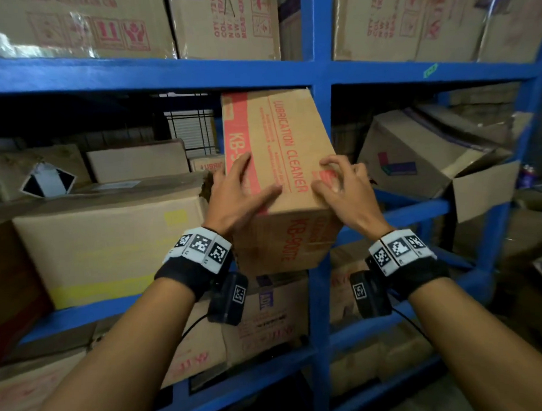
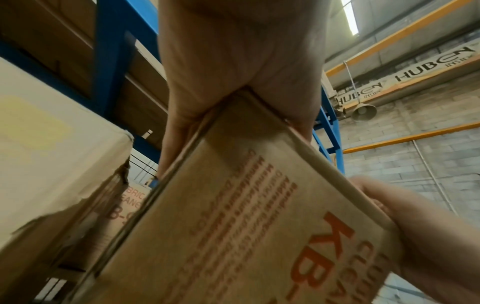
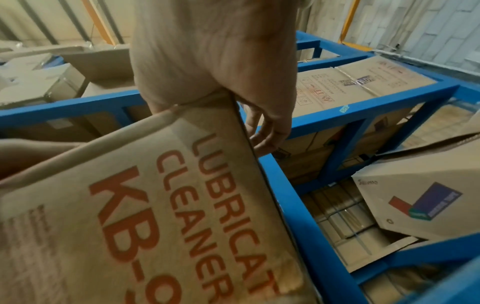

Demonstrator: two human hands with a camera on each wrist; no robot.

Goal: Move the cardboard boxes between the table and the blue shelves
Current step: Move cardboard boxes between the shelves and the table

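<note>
Since the box (image 1: 280, 162) is held only at its near top corners, half in and half out of the middle shelf bay, a slip is the main worry imo: the left hand (image 1: 237, 195) is laid over the left corner with fingers spread, the right hand (image 1: 344, 189) is clawed over the right corner, and nothing is seen under it. If it's tugged or shoved crooked, the upright (image 1: 319, 160) just beside it could be caught, or the torn big box (image 1: 111, 238) on the left scraped. Counted near to far: two hands, one held box, one big box beside it, a tilted box (image 1: 415, 157) in the next bay, and at least three more stacked behind on the shelves (image 1: 154, 75). No table is seen.
</note>
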